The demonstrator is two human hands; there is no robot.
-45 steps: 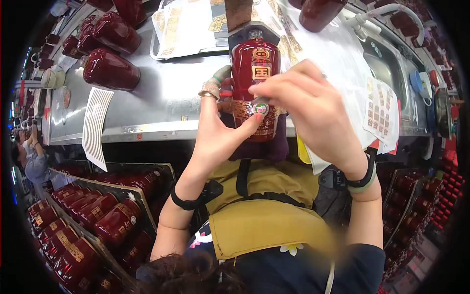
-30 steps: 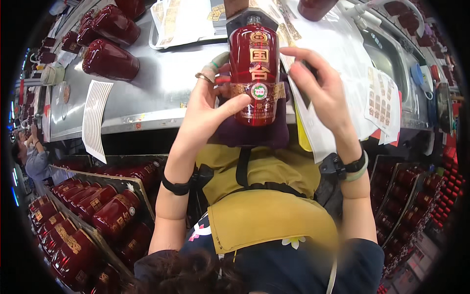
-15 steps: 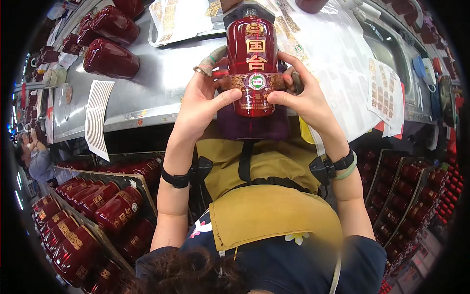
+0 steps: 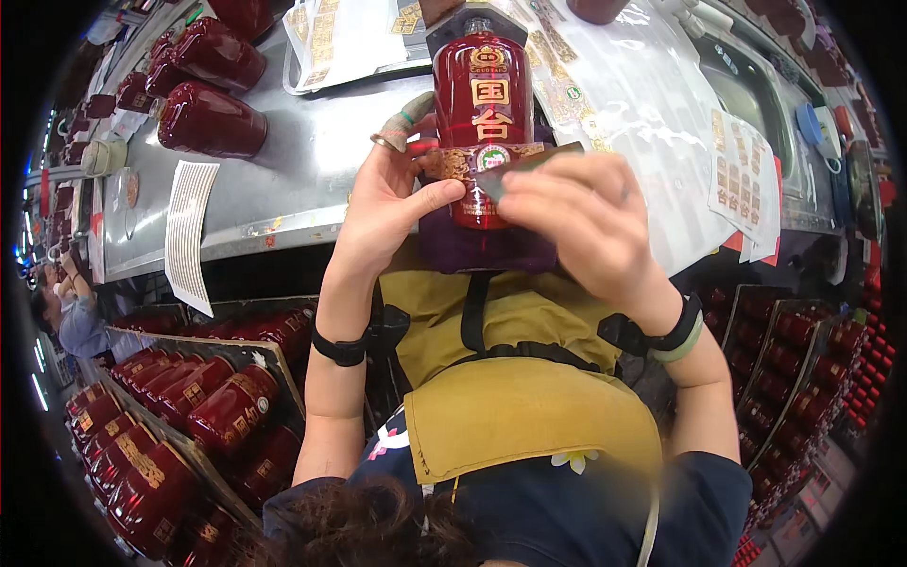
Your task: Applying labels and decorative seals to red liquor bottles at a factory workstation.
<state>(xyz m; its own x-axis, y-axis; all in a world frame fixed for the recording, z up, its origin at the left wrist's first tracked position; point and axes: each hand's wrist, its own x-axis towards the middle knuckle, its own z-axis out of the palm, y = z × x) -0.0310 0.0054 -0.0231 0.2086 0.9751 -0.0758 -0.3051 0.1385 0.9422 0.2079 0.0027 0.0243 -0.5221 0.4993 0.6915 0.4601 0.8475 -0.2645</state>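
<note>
Holding the red bottle [image 4: 482,123] upright above the metal table [image 4: 302,180], the left hand [image 4: 387,213] wraps its side. The right hand [image 4: 586,222] pinches a dark card [image 4: 524,165] against the gold band [image 4: 472,163], seemingly being smoothed, maybe nearly finished.

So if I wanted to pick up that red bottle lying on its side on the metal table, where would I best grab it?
Take the red bottle around the middle of its body, coming down from above. It lies on its side on the metal table, so the rounded flanks are exposed for fingers and thumb. The side facing the table's bare centre is freest, since another bottle lies just behind it.
</note>
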